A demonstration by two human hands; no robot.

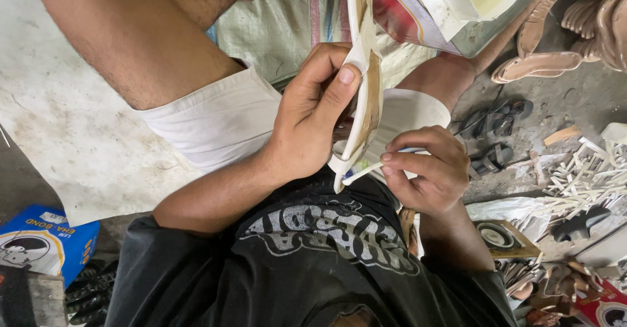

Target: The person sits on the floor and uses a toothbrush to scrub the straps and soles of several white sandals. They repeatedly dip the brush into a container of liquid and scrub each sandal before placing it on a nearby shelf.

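While the left hand (pixel 310 121) clamps the white sole (pixel 361 92) fully, thumb on its edge, long axis running near to far, the right hand (pixel 428 170) pinches a thin stick (pixel 366 172), tip touching the sole's near end.

The shoe sole (pixel 363 72) looks smooth, glossy white with a matt tan face; the floor (pixel 78 137) rough concrete.

Bare floor (pixel 78 124) left open; sandals (pixel 496 121), white scraps (pixel 581 170) crowd right.
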